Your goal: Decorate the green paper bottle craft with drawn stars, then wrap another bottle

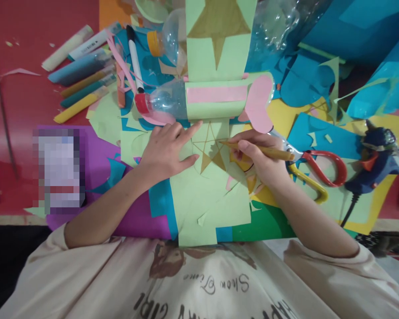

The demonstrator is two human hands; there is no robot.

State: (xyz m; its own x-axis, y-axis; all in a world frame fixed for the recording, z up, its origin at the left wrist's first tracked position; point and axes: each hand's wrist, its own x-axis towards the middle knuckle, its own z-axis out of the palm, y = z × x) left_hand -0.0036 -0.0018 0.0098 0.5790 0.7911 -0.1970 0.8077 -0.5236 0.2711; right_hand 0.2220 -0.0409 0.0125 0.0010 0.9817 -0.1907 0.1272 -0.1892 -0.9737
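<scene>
My right hand is closed around a golden-brown marker, its tip touching a star drawing on pale green paper. The star's lower points are coloured in, while other parts show only outlines. On the same paper, left of the star, my left hand lies flat with thumb and forefinger apart. Just above both hands rests a plastic bottle with a red cap, wrapped in green and pink paper. Beyond it stands a green sheet bearing a large golden star.
Scissors with red and yellow handles lie beside my right forearm, near a blue glue gun. Several markers are at the upper left. Another bottle has an orange cap. A blurred-out phone-like object sits left, and paper scraps surround everything.
</scene>
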